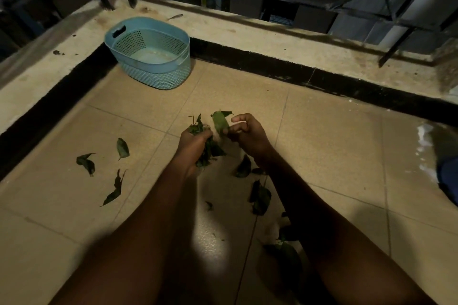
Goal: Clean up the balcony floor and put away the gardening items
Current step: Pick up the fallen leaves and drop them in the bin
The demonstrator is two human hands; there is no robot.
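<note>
My left hand (194,147) grips a bunch of green leaves (209,150) above the tiled balcony floor (322,146). Just right of it, my right hand (247,132) pinches a single pale green leaf (219,122) beside the bunch. Several dark leaves lie loose on the tiles: three to the left, among them one leaf (122,148), a second leaf (86,163) and a long curled leaf (114,188), and more under my right forearm, such as a folded leaf (260,197). A light blue plastic basket (148,57) stands in the far left corner; nothing shows inside it.
A low concrete ledge (247,30) with a black base strip borders the floor on the far and left sides, with dark metal railing (347,5) above it. White residue (425,146) and a blue object (449,178) sit at the right edge.
</note>
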